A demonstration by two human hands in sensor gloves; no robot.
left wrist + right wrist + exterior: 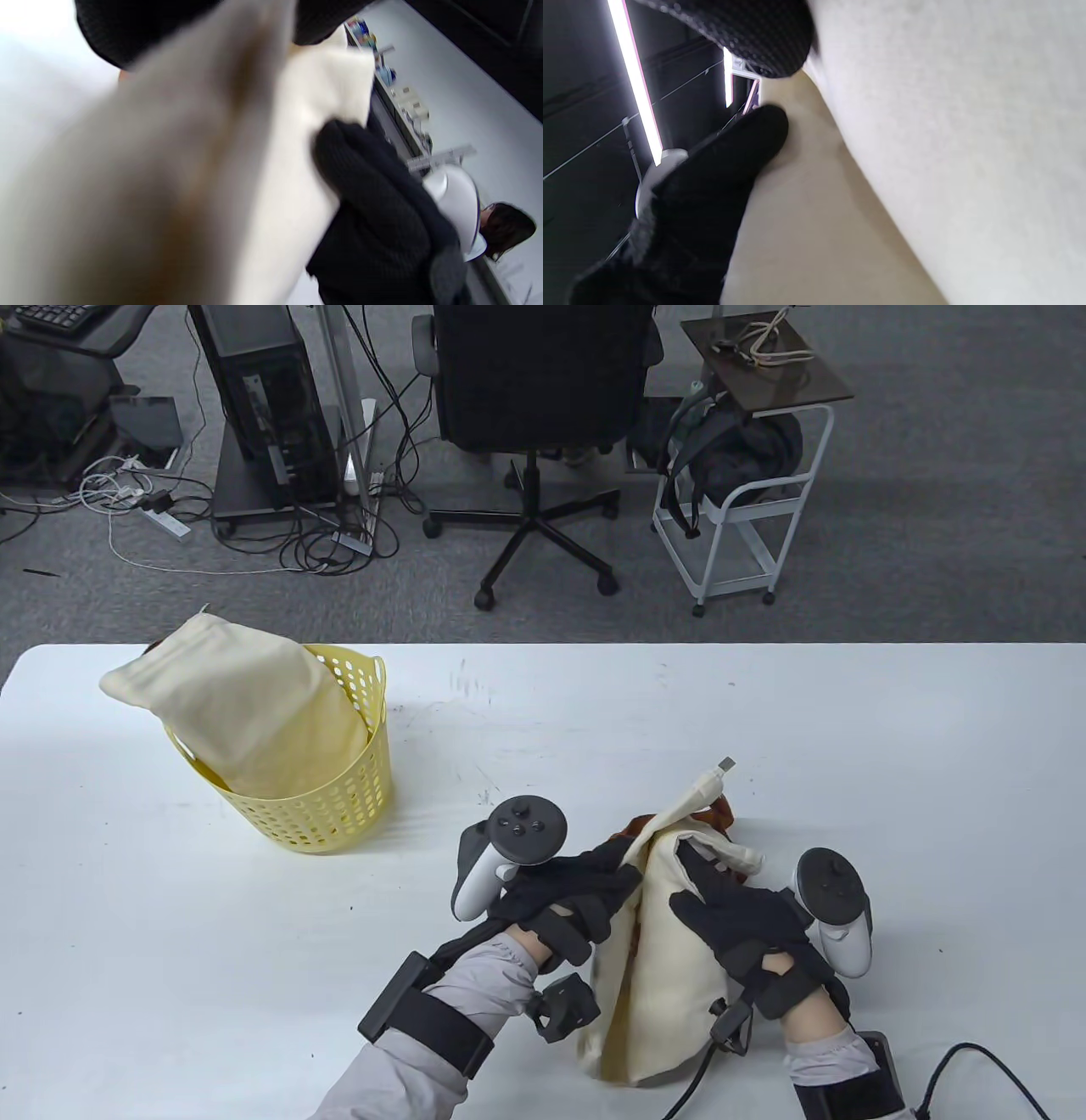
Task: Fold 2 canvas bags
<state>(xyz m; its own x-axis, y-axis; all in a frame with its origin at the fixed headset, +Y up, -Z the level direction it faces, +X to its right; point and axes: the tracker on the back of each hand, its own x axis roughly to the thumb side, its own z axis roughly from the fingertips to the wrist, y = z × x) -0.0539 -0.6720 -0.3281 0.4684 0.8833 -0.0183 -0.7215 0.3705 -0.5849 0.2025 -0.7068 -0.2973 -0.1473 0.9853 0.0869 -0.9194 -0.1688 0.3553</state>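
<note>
Cream canvas bag bunched at table's 6 o'clock edge, gripped by left hand at 9 and right hand at 3. Second canvas bag stuffed in yellow basket, 10 o'clock, well apart.

White table, scuffed with faint dark marks toward the far edge. Far left on it — a yellow basket, perforated, upright, with a cream bag stuffed in and spilling over the rim. Near the front edge, right of centre — a second bag, cream, bunched up on the top, well apart from the basket. Black cable curling over the near right corner.
</note>
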